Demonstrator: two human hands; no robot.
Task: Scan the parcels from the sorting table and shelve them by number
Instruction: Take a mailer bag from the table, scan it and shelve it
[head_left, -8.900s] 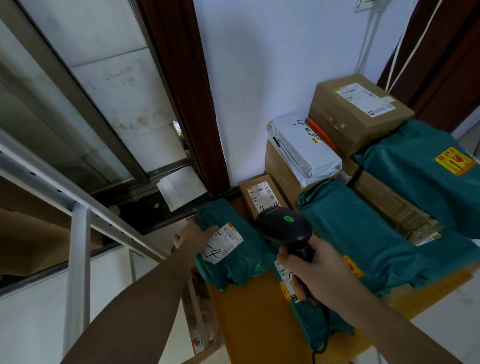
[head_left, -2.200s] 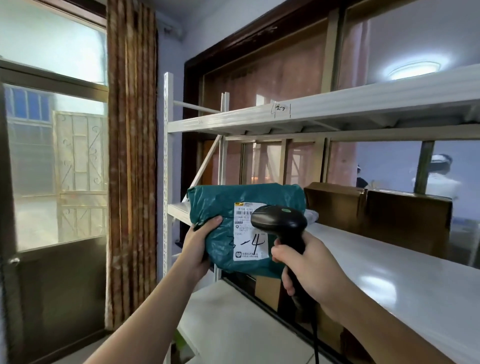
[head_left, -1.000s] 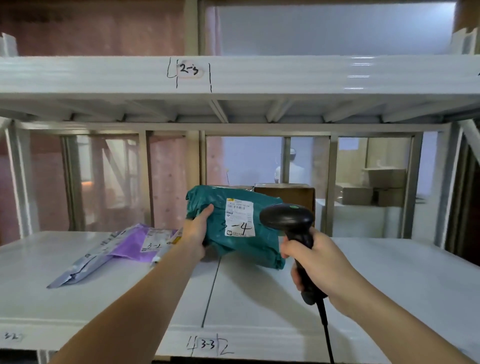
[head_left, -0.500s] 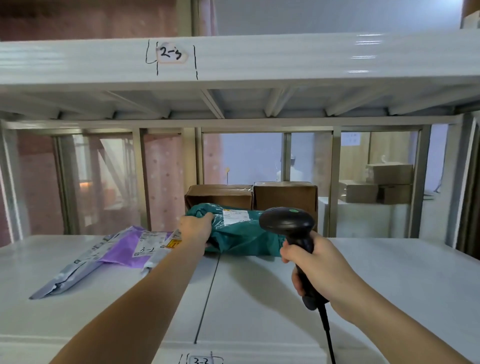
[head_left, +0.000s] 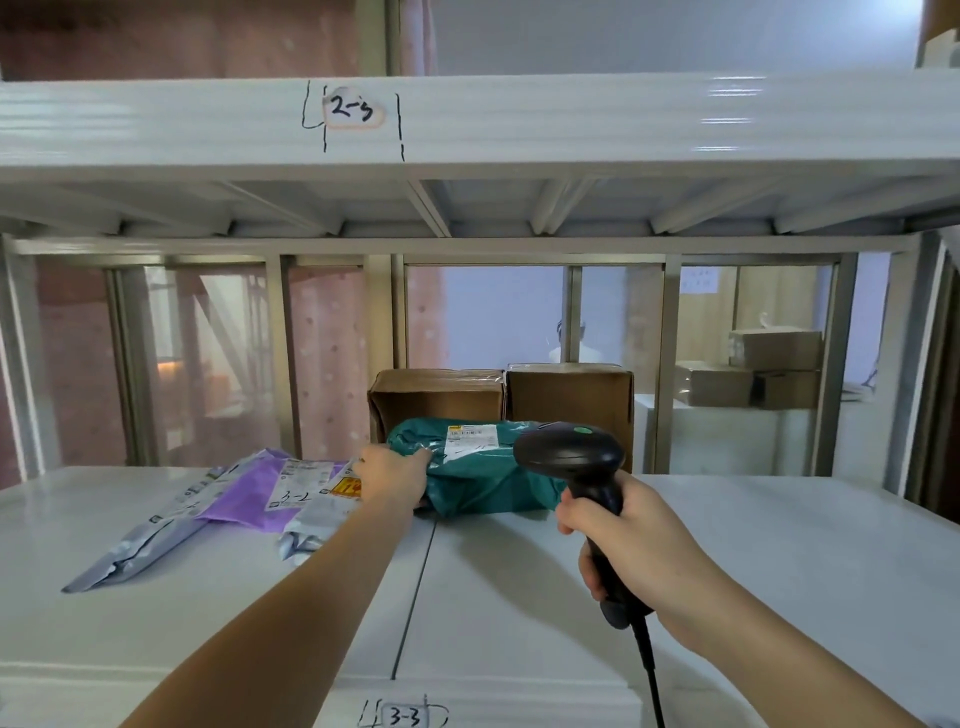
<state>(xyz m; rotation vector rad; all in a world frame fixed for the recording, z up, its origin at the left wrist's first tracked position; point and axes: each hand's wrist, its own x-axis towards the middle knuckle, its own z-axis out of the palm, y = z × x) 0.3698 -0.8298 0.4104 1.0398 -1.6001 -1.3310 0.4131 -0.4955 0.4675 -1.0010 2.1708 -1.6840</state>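
A green parcel (head_left: 483, 470) with a white label on top lies flat on the white shelf (head_left: 519, 582), in front of two brown boxes. My left hand (head_left: 397, 475) is stretched out and grips the parcel's left end. My right hand (head_left: 634, 551) holds a black barcode scanner (head_left: 574, 454) by its handle, just right of the parcel, with its cable hanging down. A tag reading 3-3 (head_left: 405, 717) marks the shelf's front edge.
A purple and grey mailer (head_left: 228, 501) marked 3-2 lies on the shelf to the left. Two brown cardboard boxes (head_left: 504, 402) stand against the back. The upper shelf beam carries a 2-3 tag (head_left: 353, 111). More boxes (head_left: 753, 371) show behind the glass at right.
The green parcel has gone from upright in my left hand to lying flat on the shelf, pushed back toward the brown boxes. The scanner hand stays about where it was.
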